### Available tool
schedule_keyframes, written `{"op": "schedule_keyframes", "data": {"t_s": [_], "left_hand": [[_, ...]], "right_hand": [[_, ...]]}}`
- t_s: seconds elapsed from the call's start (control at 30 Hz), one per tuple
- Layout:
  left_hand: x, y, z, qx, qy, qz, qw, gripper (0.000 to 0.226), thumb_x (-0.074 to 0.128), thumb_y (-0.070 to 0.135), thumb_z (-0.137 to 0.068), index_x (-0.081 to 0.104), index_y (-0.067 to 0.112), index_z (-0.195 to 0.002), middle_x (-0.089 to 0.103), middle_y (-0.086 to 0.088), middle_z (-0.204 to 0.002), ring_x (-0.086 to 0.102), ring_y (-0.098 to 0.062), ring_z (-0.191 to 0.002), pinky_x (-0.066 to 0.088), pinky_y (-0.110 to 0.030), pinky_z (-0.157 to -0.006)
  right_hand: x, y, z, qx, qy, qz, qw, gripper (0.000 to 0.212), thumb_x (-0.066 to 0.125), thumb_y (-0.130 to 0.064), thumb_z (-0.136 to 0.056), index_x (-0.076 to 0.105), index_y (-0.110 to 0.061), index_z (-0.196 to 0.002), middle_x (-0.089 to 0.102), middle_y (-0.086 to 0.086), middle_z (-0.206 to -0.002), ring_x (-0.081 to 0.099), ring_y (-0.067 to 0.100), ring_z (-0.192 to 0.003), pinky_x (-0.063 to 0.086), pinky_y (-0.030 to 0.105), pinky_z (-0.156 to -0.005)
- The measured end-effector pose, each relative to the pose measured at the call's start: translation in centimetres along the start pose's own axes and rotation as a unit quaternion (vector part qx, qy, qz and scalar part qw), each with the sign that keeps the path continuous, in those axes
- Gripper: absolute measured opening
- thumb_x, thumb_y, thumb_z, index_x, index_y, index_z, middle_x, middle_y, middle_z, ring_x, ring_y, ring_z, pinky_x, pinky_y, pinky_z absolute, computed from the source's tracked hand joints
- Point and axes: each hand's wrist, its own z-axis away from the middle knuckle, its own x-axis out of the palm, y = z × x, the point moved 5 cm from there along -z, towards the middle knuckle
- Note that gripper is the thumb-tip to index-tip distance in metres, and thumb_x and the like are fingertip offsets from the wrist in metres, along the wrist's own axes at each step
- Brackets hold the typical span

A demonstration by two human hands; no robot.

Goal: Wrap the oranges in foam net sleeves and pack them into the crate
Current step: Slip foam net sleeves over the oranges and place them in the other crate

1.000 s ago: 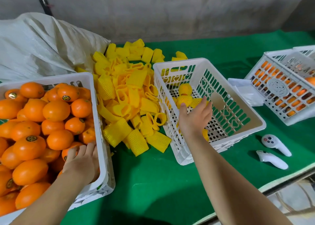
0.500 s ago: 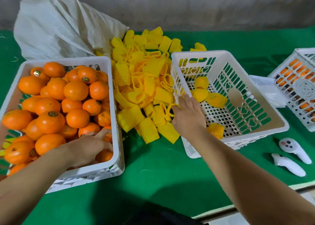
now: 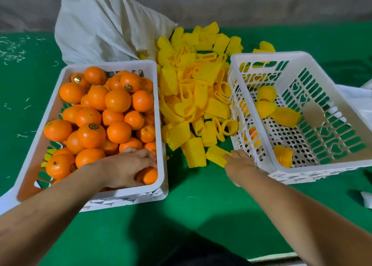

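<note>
Left hand (image 3: 124,166) gripping orange (image 3: 148,175), right hand (image 3: 238,165) seemingly pinching flat sleeve (image 3: 217,155), long axis leftward-away.

A fruit-packing workshop is indicated by a green-clothed bench (image 3: 191,205), bulk oranges (image 3: 117,100) at 9 o'clock and foam sleeves (image 3: 193,96) at 12.

We see open green table (image 3: 201,201) in front, free to pass. Between the orange crate (image 3: 159,104) and packing crate (image 3: 233,96) the sleeve pile (image 3: 193,96) fills the gap. White bag (image 3: 104,24) blocks behind. Packing crate's floor is mostly bare; four wrapped oranges (image 3: 285,115) sit inside.
</note>
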Motion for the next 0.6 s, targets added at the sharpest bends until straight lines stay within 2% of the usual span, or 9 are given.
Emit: {"op": "schedule_keyframes", "data": {"t_s": [0.07,0.13,0.2,0.27,0.33,0.43,0.5,0.53,0.6], "left_hand": [[-1.8,0.1,0.9,-0.009,0.025,0.055,0.998,0.063,0.068,0.061,-0.093,0.04,0.047,-0.148,0.057,0.019,-0.138,0.05,-0.008,-0.127,0.031,-0.035,-0.118],[-3.4,-0.3,2.6,-0.036,0.053,0.205,0.977,0.064,0.072,0.058,-0.093,0.043,0.046,-0.148,0.062,0.017,-0.137,0.057,-0.007,-0.129,0.041,-0.034,-0.115],[-4.5,-0.8,4.7,-0.064,0.116,0.393,0.91,0.071,0.074,0.063,-0.089,0.041,0.051,-0.151,0.067,0.015,-0.138,0.062,-0.007,-0.129,0.052,-0.035,-0.108],[-5.6,-0.6,6.7,-0.092,0.223,0.478,0.844,0.076,0.072,0.068,-0.084,0.04,0.055,-0.152,0.07,0.018,-0.132,0.067,-0.006,-0.123,0.056,-0.033,-0.097],[-5.9,0.6,6.8,-0.105,0.322,0.532,0.776,0.074,0.072,0.068,-0.082,0.049,0.05,-0.15,0.068,0.022,-0.135,0.066,-0.003,-0.123,0.055,-0.031,-0.094],[-5.3,4.9,3.7,-0.054,0.342,0.693,0.632,0.079,0.077,0.059,-0.082,0.057,0.021,-0.148,0.068,-0.002,-0.141,0.065,-0.022,-0.131,0.053,-0.044,-0.107],[-5.2,7.6,1.2,-0.062,0.35,0.731,0.582,0.071,0.076,0.051,-0.08,0.059,0.019,-0.141,0.07,-0.007,-0.137,0.067,-0.026,-0.128,0.056,-0.041,-0.106],[-5.2,8.8,0.2,-0.066,0.351,0.743,0.565,0.067,0.077,0.049,-0.079,0.061,0.02,-0.137,0.071,-0.007,-0.135,0.068,-0.026,-0.125,0.057,-0.041,-0.103],[-5.0,10.2,-1.2,-0.069,0.342,0.756,0.554,0.055,0.085,0.041,-0.086,0.062,0.022,-0.132,0.068,-0.01,-0.136,0.071,-0.025,-0.12,0.06,-0.039,-0.095]], "right_hand": [[-0.9,0.0,0.8,-0.02,0.044,-0.073,0.996,0.064,0.065,-0.004,-0.089,0.045,-0.011,-0.149,0.039,0.011,-0.15,0.031,0.036,-0.14,0.028,0.047,-0.12],[-1.8,-0.6,1.2,-0.064,0.139,-0.125,0.98,0.03,0.062,-0.01,-0.093,0.064,-0.015,-0.122,0.055,0.005,-0.127,0.047,0.03,-0.121,0.039,0.043,-0.107],[-2.9,-0.8,2.2,-0.071,0.248,-0.242,0.935,0.006,0.063,-0.017,-0.096,0.066,-0.02,-0.101,0.058,0.0,-0.107,0.049,0.025,-0.106,0.045,0.041,-0.088],[-3.9,-0.9,3.3,-0.086,0.323,-0.383,0.861,0.014,0.068,-0.013,-0.092,0.058,-0.022,-0.088,0.056,-0.004,-0.09,0.047,0.014,-0.087,0.041,0.037,-0.07],[-5.2,-1.2,4.5,-0.096,0.34,-0.492,0.796,0.026,0.067,-0.008,-0.092,0.048,-0.025,-0.086,0.048,-0.006,-0.076,0.041,0.004,-0.066,0.033,0.031,-0.058],[-7.4,-2.1,6.1,-0.067,0.31,-0.633,0.706,0.034,0.06,-0.011,-0.093,0.041,-0.036,-0.104,0.045,-0.008,-0.071,0.045,0.004,-0.048,0.029,0.019,-0.041],[-9.1,-2.7,7.2,-0.046,0.299,-0.725,0.619,0.041,0.059,-0.01,-0.093,0.044,-0.039,-0.116,0.053,-0.009,-0.081,0.051,-0.001,-0.049,0.035,0.016,-0.042],[-10.0,-2.9,7.6,-0.046,0.307,-0.753,0.58,0.035,0.059,-0.011,-0.095,0.051,-0.038,-0.115,0.059,-0.007,-0.084,0.055,-0.002,-0.054,0.041,0.015,-0.048],[-12.0,-3.3,8.6,-0.056,0.327,-0.773,0.541,0.023,0.057,-0.014,-0.101,0.065,-0.034,-0.11,0.07,-0.008,-0.097,0.065,-0.003,-0.079,0.051,0.02,-0.068]]}}
